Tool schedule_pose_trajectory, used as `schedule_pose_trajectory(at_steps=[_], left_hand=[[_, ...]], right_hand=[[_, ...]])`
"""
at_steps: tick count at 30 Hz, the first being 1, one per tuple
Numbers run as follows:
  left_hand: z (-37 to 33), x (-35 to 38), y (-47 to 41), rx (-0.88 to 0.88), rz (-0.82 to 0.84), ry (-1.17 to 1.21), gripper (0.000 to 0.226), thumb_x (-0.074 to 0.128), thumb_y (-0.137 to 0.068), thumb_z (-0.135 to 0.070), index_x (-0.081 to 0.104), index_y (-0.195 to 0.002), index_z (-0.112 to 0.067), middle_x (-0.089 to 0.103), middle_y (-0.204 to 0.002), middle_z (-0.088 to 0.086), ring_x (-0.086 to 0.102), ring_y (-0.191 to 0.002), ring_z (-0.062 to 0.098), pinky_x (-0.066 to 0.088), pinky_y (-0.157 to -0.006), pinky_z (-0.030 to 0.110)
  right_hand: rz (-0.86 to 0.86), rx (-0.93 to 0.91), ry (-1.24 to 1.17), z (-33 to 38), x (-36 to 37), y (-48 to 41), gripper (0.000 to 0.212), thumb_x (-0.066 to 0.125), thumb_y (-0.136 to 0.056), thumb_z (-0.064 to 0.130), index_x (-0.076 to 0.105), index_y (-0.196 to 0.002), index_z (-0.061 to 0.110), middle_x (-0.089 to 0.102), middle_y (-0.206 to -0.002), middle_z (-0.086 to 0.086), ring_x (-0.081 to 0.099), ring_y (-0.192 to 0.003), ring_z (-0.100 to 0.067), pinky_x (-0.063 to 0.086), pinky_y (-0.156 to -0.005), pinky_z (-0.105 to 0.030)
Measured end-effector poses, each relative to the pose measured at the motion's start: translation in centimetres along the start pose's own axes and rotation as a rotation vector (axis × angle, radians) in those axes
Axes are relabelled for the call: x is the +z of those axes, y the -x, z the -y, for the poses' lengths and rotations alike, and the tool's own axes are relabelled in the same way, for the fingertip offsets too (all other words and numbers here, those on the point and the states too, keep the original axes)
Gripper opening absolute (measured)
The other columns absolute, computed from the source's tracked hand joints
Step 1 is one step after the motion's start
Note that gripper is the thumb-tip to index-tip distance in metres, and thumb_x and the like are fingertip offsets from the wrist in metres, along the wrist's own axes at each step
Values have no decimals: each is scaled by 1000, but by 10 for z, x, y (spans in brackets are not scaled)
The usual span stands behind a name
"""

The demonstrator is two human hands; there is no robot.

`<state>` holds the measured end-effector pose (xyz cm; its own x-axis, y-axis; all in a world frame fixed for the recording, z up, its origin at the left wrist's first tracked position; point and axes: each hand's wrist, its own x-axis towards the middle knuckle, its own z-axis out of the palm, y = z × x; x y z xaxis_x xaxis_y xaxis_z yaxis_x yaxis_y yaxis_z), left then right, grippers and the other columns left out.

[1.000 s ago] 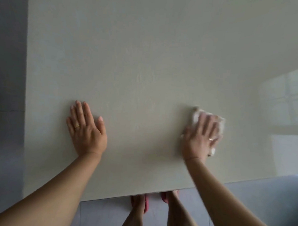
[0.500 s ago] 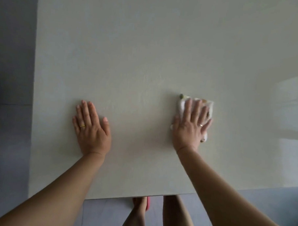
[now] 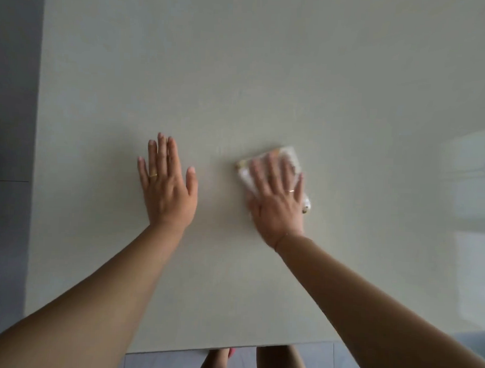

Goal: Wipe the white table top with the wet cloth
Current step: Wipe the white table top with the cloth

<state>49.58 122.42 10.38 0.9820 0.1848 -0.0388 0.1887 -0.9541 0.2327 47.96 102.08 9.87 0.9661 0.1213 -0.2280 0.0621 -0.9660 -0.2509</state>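
Observation:
The white table top [image 3: 240,72] fills most of the head view. My right hand [image 3: 278,196] lies flat on a folded white cloth [image 3: 246,174] near the middle of the table, fingers spread over it, pressing it down; the hand and cloth are blurred by motion. The cloth shows beyond the fingertips, left of the hand and at its right edge. My left hand [image 3: 166,186] rests flat on the bare table a short way left of the cloth, fingers apart and holding nothing. Each hand wears a ring.
The table's left edge [image 3: 35,174] borders a grey tiled floor [image 3: 6,229]. Its near edge [image 3: 228,350] runs along the bottom, with my legs and feet below it. A bright window reflection [image 3: 469,180] lies on the right part of the table.
My right hand has slid the cloth leftward across the table, closer to my left hand. The left hand has stayed flat on the table.

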Motion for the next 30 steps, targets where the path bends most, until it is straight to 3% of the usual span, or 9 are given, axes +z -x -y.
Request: schedule_pose_trajectory(at_steps=[3,8,10,16,18,20,23,27,30], left_hand=[[-7,5,-32,0,15,-17,63,31,-94,-35,20,-149,-6,16,-158,12,12,-146,27,1,-117,43],[10,12,-59,-20,25,-55,64,29,-94,-37,19,-149,-5,15,-158,12,11,-146,28,3,-118,46],[9,15,-59,-45,15,-46,64,28,-94,-37,19,-149,-5,15,-158,12,11,-146,28,7,-117,46],[10,17,-58,-44,2,-42,64,26,-93,-38,20,-149,-7,17,-158,11,12,-146,27,8,-117,44],[10,17,-58,-41,7,-49,64,26,-94,-38,19,-149,-7,16,-158,11,12,-146,27,8,-117,45],[9,17,-59,-49,19,-55,64,26,-93,-37,18,-149,-7,16,-158,11,12,-146,27,8,-117,45],[9,17,-58,-57,29,-68,64,26,-94,-38,19,-149,-7,17,-158,11,13,-146,28,9,-117,44],[9,16,-59,-48,26,-83,64,25,-94,-38,20,-149,-5,18,-157,13,13,-146,28,11,-117,46],[9,15,-59,-52,21,-82,64,25,-94,-38,21,-148,-5,19,-157,13,15,-146,28,12,-117,46]], right_hand=[[50,-305,111,-44,-14,-13,64,43,-91,40,18,-149,31,12,-159,-1,3,-146,-26,3,-115,-52],[-106,538,-98,-105,-43,-63,57,31,-97,42,10,-150,35,0,-160,2,-7,-146,-22,-5,-116,-51],[-127,631,-74,-73,-33,-71,61,33,-96,40,8,-150,31,-3,-160,-1,-7,-146,-26,-6,-115,-54],[8,-214,64,-42,-25,-65,58,30,-93,44,21,-148,31,15,-158,-1,6,-146,-27,5,-116,-52],[-21,-44,83,-81,-40,-89,56,27,-95,46,20,-149,32,11,-159,-1,3,-146,-25,3,-116,-51],[-86,356,-23,-110,-55,-120,56,28,-97,44,15,-150,32,4,-160,0,-3,-146,-23,-2,-117,-51],[-152,683,-104,-85,-54,-148,61,31,-95,39,7,-151,29,-3,-160,-2,-8,-146,-27,-8,-115,-53],[-73,81,-31,-6,-26,-120,65,39,-92,39,12,-150,29,6,-160,-3,-2,-146,-28,-10,-114,-50],[24,-325,86,-25,-34,-126,64,42,-90,40,18,-149,30,13,-159,-2,4,-146,-27,1,-115,-50]])
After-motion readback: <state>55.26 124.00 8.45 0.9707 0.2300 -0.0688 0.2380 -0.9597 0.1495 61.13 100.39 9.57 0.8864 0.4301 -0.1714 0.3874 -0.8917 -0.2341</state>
